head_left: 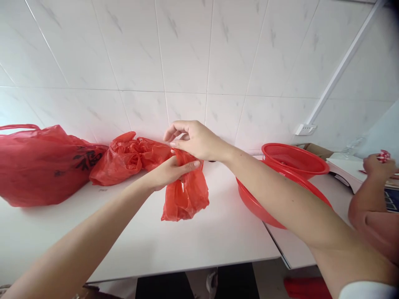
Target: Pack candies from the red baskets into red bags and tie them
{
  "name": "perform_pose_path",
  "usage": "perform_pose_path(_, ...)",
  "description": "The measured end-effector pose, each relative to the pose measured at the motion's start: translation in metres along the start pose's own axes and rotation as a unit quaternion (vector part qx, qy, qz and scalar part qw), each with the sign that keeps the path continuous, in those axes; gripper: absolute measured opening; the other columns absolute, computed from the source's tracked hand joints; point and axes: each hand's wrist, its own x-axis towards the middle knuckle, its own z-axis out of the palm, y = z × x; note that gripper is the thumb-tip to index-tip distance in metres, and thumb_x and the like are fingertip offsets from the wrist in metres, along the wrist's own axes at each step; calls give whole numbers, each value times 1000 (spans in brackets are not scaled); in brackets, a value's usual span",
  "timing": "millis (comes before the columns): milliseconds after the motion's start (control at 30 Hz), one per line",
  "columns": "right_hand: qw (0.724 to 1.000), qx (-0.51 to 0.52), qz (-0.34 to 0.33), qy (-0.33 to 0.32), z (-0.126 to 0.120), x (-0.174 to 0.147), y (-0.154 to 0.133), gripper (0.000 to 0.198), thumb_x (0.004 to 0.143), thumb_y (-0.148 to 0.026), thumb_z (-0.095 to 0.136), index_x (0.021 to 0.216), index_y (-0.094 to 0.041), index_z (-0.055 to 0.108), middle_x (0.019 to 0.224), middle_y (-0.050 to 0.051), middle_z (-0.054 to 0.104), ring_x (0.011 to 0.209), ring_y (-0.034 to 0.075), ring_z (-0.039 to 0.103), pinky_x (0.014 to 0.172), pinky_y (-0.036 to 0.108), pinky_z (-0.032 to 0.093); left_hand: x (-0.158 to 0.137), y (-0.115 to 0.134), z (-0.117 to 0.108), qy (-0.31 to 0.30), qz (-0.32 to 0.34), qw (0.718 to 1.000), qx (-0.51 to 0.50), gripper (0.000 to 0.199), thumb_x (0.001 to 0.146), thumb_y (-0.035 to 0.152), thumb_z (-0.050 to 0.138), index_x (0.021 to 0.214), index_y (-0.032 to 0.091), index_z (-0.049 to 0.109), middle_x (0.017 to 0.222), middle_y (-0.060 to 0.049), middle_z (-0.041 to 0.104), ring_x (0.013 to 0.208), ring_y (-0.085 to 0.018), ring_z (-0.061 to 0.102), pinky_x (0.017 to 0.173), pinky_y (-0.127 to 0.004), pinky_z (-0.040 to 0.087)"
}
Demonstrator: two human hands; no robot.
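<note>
A red plastic bag hangs just below the middle of the view, over the table, its top gathered and its lower part spread into crumpled folds with a small gap showing through. From it, the left hand lies at ten o'clock, closed on the gathered top, thumb laid across the front and the fingers mostly hidden behind the plastic. The right hand is at twelve o'clock, loosely curled, fingers bent and a narrow space between them and the thumb; the thumb tip is at the bag's upper edge, though I cannot tell whether it pinches it.

At ten o'clock, beyond the left hand, crumpled red bags lie bunched near the wall. Farther out, at nine o'clock, sits a big, full red bag with black lettering.

At three o'clock, partly hidden by the right forearm, is a large red basket, with a smaller red basket behind it. Well beyond, another person's hand holds something red and white. A socket is at two o'clock on the tiled wall. The white table stretches below, toward five o'clock.
</note>
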Motion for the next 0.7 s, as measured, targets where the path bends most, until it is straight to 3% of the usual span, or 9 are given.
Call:
perform_pose_path(100,998,-16,30,45,9,-8,23,21,85,-8,47,98,-18,59,103,2,63,82,10,59,71,24,48,1,-7,-7,63,-66,995,-30,41,85,57,55,89,17,65,81,-3,61,69,-15,58,59,-27,46)
perform_pose_path(200,994,5,107,-9,14,-25,44,25,80,-7,49,100,-20,55,89,-1,64,74,10,59,63,23,46,-3,-13,-13,76,-103,990,-66,41,83,57,57,81,16,62,77,-2,60,67,-14,57,59,-25,44)
perform_pose_path(267,992,24,119,-11,17,-37,50,17,81,-12,51,95,-20,54,83,-3,62,71,10,58,61,23,44,-6,-17,-15,60,-116,989,-69,40,84,57,58,79,17,61,71,1,56,61,-11,52,54,-22,41)
perform_pose_path(400,991,73,82,73,20,-58,31,3,85,-19,55,83,-19,52,83,-2,59,74,10,57,68,25,47,-10,-21,-19,40,-94,991,-81,35,87,52,55,81,18,58,62,4,47,51,-8,43,47,-19,34)
perform_pose_path(567,992,126,19,-3,28,-81,5,5,88,-19,57,93,-22,57,94,0,63,89,13,61,84,29,50,-12,-10,-27,-51,-22,998,-40,24,91,39,53,85,18,62,71,-1,61,63,-13,57,66,-27,47)
perform_pose_path(700,985,108,42,124,38,-80,36,15,96,-30,49,107,-24,57,110,4,63,104,16,58,93,34,45,-14,-3,-25,-71,-38,993,89,12,83,29,63,88,19,67,73,1,61,63,-12,56,64,-25,45)
